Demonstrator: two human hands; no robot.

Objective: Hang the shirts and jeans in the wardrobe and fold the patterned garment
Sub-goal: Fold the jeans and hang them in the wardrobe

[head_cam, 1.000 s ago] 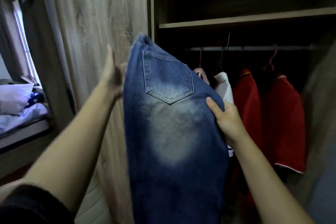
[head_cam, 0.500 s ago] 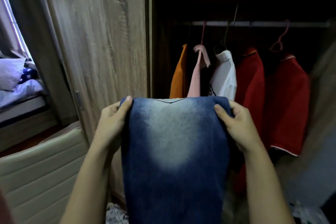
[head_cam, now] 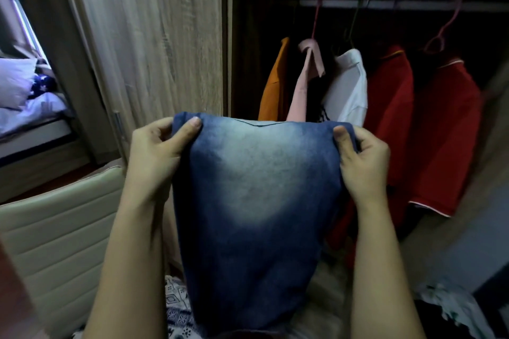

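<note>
From the head camera, you hold the jeans (head_cam: 248,201) up in front of the open wardrobe (head_cam: 170,36). Your left hand (head_cam: 154,151) pinches the left corner of the folded top edge, thumb on the front and fingers behind. Your right hand (head_cam: 363,157) pinches the right corner the same way. The cloth hangs straight down between your forearms, faded patch facing you.

The step in hand looks like getting the jeans ready for the rail (head_cam: 399,4). Keep the top edge level and taut between both pinches so the fold does not slip. No free hanger shows for them; you will likely need one before you let go with either hand.

Inside, an orange shirt (head_cam: 274,85), a pink shirt (head_cam: 305,82), a white shirt (head_cam: 349,85) and two red shirts (head_cam: 391,96) already hang close together. The freest stretch of rail seems to be at the left, near the wardrobe's edge. A patterned garment (head_cam: 179,308) lies below the jeans, partly hidden, so mind where the hem drops. A padded cream chair (head_cam: 55,228) stands just beside your left arm, and a bed (head_cam: 24,107) sits by the window.
</note>
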